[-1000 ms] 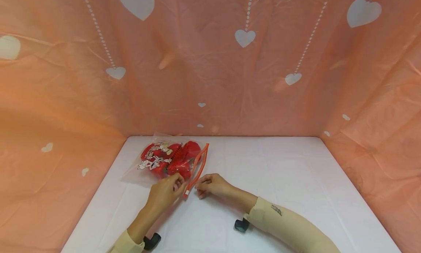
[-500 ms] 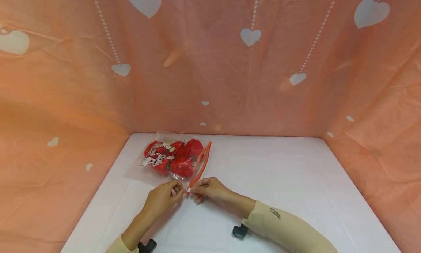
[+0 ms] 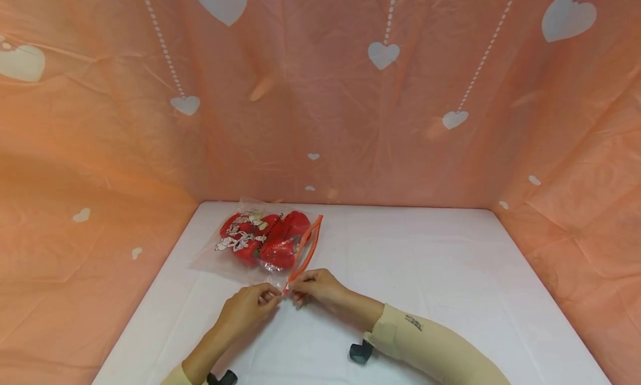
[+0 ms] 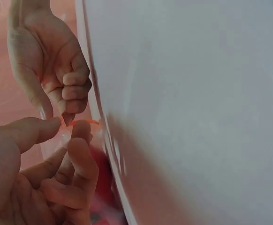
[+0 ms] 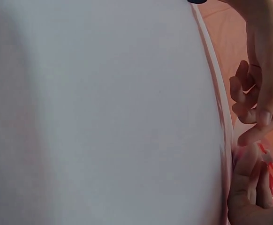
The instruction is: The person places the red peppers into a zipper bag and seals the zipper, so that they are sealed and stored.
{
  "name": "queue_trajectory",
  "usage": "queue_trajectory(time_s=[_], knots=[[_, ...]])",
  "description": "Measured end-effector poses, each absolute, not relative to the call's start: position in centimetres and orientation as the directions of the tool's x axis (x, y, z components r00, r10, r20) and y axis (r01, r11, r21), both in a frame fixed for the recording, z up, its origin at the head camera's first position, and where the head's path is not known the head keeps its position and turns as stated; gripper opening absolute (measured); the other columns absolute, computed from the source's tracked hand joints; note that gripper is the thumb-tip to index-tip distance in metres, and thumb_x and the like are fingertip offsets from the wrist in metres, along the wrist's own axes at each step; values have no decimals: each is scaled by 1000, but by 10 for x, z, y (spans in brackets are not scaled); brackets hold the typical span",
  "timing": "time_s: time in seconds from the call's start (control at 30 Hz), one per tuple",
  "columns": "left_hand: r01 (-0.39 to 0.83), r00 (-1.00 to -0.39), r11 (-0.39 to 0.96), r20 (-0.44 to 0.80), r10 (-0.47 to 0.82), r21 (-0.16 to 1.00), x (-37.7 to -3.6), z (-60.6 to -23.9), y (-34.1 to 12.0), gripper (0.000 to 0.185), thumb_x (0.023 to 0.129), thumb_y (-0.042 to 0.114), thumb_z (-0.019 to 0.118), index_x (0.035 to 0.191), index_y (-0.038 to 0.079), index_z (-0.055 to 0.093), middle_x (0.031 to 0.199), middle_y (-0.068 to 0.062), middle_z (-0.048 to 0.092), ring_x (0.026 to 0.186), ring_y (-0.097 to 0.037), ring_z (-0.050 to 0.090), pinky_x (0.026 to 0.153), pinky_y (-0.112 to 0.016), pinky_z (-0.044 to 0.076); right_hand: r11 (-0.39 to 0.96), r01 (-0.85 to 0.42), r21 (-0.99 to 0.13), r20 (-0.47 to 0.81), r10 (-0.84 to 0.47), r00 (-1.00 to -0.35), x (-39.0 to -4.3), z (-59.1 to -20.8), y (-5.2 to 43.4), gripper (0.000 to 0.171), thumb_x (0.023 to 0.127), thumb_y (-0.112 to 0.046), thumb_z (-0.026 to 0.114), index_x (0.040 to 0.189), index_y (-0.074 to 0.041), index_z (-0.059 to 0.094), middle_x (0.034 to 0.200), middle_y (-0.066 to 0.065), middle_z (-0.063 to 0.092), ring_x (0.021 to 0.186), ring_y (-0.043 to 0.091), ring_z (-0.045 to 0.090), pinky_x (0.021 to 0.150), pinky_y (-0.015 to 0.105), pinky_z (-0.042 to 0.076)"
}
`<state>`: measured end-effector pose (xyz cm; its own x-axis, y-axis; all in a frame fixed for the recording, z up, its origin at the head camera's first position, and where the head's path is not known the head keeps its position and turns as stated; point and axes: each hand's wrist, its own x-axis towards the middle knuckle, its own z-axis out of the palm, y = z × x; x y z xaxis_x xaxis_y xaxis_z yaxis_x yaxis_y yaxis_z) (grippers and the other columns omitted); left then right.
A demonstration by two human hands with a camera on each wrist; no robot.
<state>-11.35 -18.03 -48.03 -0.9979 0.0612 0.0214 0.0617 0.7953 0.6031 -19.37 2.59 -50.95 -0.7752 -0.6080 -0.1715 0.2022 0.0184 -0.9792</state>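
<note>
Both the left hand (image 3: 247, 310) and right hand (image 3: 314, 286) pinch the near end of the clear bag's (image 3: 235, 251) orange zip strip (image 3: 303, 251), smooth white table (image 3: 425, 274) lying open beyond the right hand.

Both arms wear long cream sleeves. The right sleeve (image 3: 430, 346) has a small dark picture. A black strap (image 3: 360, 352) sits under each wrist.
</note>
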Motion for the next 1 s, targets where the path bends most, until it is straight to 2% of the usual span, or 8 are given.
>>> queue_trajectory(time_s=[0.13, 0.27, 0.37, 0.53, 0.73, 1.0], knots=[[51, -995, 749, -28, 93, 660, -115, -483, -183, 13, 98, 26, 78, 105, 16, 81, 81, 10, 73, 75, -8, 65, 66, -36, 52, 3, 216, -976, -174, -606, -776, -194, -510, 23, 23, 102, -2, 68, 107, 20, 70, 77, 4, 73, 65, 10, 70, 69, 27, 61], [30, -971, 581, -113, 210, 813, -121, -490, -192, 24, 103, 25, 72, 113, 4, 78, 81, 2, 74, 67, -12, 64, 60, -29, 51, -14, 242, -970, -184, -608, -772, -195, -510, 22, 21, 102, -1, 68, 107, 19, 69, 77, 3, 72, 66, 11, 70, 70, 27, 61], [-43, -950, 440, -174, 260, 897, -123, -494, -195, 30, 106, 23, 68, 118, -4, 74, 82, -3, 74, 58, -13, 61, 51, -24, 48, -35, 264, -964, -188, -613, -767, -196, -509, 21, 18, 102, 0, 68, 106, 18, 69, 77, 3, 72, 67, 11, 70, 69, 27, 61], [-173, -941, 253, -235, 242, 952, -124, -500, -192, 35, 108, 21, 65, 124, -10, 65, 88, -6, 74, 58, -10, 59, 51, -24, 50, -61, 283, -957, -186, -620, -763, -195, -508, 21, 14, 101, 2, 67, 104, 16, 70, 76, 2, 72, 68, 10, 70, 68, 26, 60], [-280, -942, 82, -290, 171, 956, -125, -506, -189, 34, 108, 20, 65, 126, -8, 60, 93, -5, 76, 65, -11, 66, 58, -27, 57, -64, 301, -952, -197, -623, -757, -194, -508, 22, 14, 101, 4, 66, 107, 16, 70, 75, 1, 72, 68, 9, 70, 69, 26, 60], [-245, -960, 62, -251, 127, 968, -129, -506, -188, 25, 106, 14, 67, 120, -5, 62, 80, -4, 72, 66, -11, 68, 63, -27, 60, -63, 305, -950, -202, -620, -758, -194, -511, 20, 8, 101, 4, 66, 101, 10, 72, 75, 2, 71, 68, 10, 70, 69, 26, 60]])
